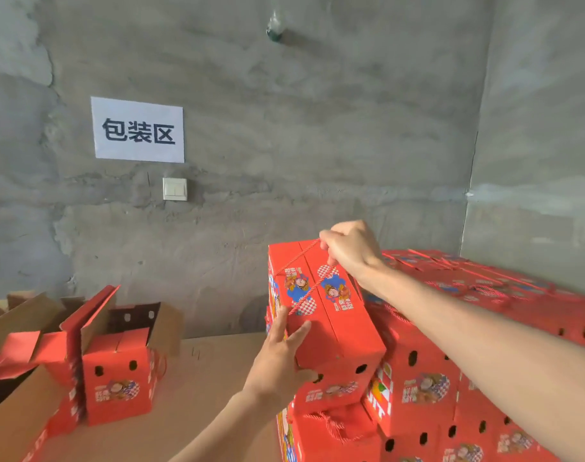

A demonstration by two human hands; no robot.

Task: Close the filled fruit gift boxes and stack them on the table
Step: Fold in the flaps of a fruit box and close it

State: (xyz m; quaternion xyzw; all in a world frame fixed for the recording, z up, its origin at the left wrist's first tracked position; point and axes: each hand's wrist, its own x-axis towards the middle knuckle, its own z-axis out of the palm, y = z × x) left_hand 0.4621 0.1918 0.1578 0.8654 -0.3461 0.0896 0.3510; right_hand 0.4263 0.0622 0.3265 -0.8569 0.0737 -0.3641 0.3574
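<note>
Gift box point(331, 328), closed & tilted over the red stack point(424, 378) at table's point(197, 378) right edge, right hand point(349, 248) pinching its rope handle point(304, 258), prob. to take the weight, left hand point(281, 355) w/ straight fingers bracing the near corner to steer it.

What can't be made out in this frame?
Head view only:
- Held box: contents hidden by its closed flaps.
- Open box: inside hidden by its own front wall and flaps.
- Right hand: fingertips on the handle hidden behind the hand.
- Left hand covers the held box's lower corner; whether it rests on the stack is unclear.
- Stack: cut off right and bottom, partly behind the forearm.
</note>
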